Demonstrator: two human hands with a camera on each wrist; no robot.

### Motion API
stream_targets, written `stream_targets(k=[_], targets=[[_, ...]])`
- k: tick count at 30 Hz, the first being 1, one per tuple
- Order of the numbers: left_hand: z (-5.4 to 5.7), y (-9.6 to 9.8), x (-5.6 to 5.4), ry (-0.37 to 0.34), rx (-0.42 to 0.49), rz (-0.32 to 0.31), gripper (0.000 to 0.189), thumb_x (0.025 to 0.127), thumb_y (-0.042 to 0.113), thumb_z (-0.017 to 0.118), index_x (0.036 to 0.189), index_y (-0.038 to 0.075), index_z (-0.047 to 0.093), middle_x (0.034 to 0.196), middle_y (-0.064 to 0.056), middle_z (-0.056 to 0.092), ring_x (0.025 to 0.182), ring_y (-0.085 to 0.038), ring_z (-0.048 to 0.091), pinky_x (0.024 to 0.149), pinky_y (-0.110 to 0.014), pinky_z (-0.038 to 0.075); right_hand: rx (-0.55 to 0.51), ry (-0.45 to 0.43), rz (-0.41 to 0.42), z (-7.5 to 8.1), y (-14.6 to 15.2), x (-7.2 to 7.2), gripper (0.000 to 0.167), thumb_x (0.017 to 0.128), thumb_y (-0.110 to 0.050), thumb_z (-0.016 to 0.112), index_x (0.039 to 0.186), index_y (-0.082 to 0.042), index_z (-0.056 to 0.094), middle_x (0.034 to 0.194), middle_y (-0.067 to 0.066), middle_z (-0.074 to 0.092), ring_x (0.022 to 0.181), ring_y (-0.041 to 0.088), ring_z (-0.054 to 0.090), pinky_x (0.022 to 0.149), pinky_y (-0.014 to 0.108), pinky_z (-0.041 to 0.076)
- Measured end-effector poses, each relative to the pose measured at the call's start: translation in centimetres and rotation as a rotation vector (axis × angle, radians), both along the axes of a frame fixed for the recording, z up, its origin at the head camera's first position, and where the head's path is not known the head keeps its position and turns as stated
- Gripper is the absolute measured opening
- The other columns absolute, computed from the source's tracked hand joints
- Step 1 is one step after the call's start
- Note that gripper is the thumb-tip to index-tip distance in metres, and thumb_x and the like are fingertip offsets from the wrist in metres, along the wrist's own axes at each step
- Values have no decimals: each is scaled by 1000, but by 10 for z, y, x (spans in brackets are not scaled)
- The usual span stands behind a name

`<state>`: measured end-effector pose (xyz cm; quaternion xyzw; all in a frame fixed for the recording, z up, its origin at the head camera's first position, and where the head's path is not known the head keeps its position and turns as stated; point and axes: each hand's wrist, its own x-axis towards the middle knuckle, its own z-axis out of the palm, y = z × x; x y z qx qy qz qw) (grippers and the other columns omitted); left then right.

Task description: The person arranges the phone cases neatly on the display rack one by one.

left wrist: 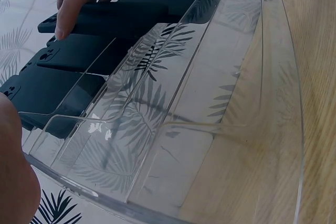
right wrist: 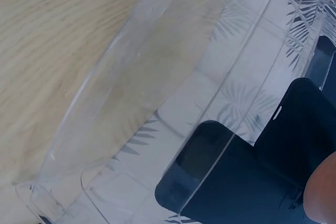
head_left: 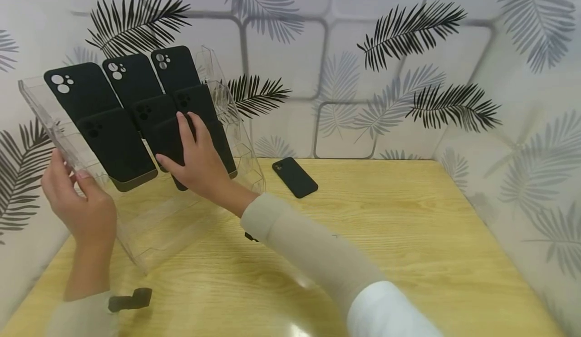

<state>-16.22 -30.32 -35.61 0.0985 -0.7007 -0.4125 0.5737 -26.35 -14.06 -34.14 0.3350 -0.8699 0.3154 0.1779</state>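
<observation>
A clear tiered display rack [head_left: 159, 231] leans at the left, its left side edge held by my left hand [head_left: 83, 201]. My right hand [head_left: 199, 158] grips a black phone case [head_left: 165, 137] between thumb and fingers, in front of the rack's middle and right columns. Three black cases with camera cutouts stand in the upper row, the left one [head_left: 83, 92] among them. Below them, more black cases [head_left: 120, 145] overlap their lower parts. In the left wrist view, the gripped case [left wrist: 113, 19] lies tilted over the others. My right palm hides part of the lower right case.
One more black phone case [head_left: 295, 177] lies flat on the wooden table [head_left: 386, 226], right of the rack near the wall. Leaf-patterned wall covering [head_left: 290, 64] rises behind and at both sides. Dark strap pieces [head_left: 130, 300] show at the wrists.
</observation>
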Motion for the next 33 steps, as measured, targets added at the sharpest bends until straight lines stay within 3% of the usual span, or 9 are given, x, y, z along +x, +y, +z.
stream_targets(k=[9, 13, 17, 21, 26, 28, 33], targets=[[2, 0, 3, 4, 11, 4, 47, 100, 6, 44, 146, 13, 52, 135, 4, 52, 125, -8, 48, 105, -19, 42, -1, -12, -15, -11, -13, 2, 92, 98, -53, 55, 163, -19, -1, 168, 5, 3, 153, 16, 20, 111, 23, 41], [-2, -3, 1, -4, 9, 3, 47, 101, 7, 44, 147, 13, 51, 136, 3, 52, 125, -8, 48, 105, -19, 42, -27, 5, -10, -13, -16, 4, 94, 98, -51, 56, 163, -18, -3, 168, 5, 1, 154, 17, 19, 113, 25, 39], [-8, -8, -4, 5, -4, 15, 47, 101, 8, 45, 147, 14, 51, 136, 0, 53, 125, -9, 48, 104, -19, 42, -43, 11, 10, -14, -18, 6, 95, 98, -51, 56, 163, -19, -5, 168, 6, 0, 153, 18, 21, 106, 25, 46], [-11, -12, -8, -3, -4, 17, 47, 101, 8, 45, 147, 16, 51, 137, 1, 53, 125, -7, 48, 104, -18, 42, 4, 13, -24, -18, -18, 8, 93, 99, -53, 54, 163, -17, -3, 168, 7, 2, 152, 18, 23, 100, 23, 50], [-10, -10, -5, -5, -1, 15, 47, 101, 8, 45, 147, 15, 51, 136, 1, 52, 125, -7, 48, 104, -19, 43, 56, 44, -61, -26, -20, 10, 92, 99, -53, 53, 163, -14, 0, 168, 8, 1, 154, 17, 19, 104, 22, 47], [-7, -8, -4, 3, -1, 11, 47, 101, 8, 45, 147, 14, 51, 135, 0, 53, 125, -8, 48, 104, -19, 43, 74, 83, -82, -27, -21, 10, 91, 98, -53, 54, 163, -12, 4, 168, 9, 4, 155, 18, 15, 111, 23, 40], [-2, -2, -1, 14, -1, -2, 47, 101, 7, 45, 146, 13, 52, 135, 1, 52, 125, -7, 48, 104, -19, 43, 184, 216, -190, -27, -21, 11, 84, 99, -55, 52, 159, -5, 23, 165, 9, 21, 156, 22, 13, 126, 30, 5]])
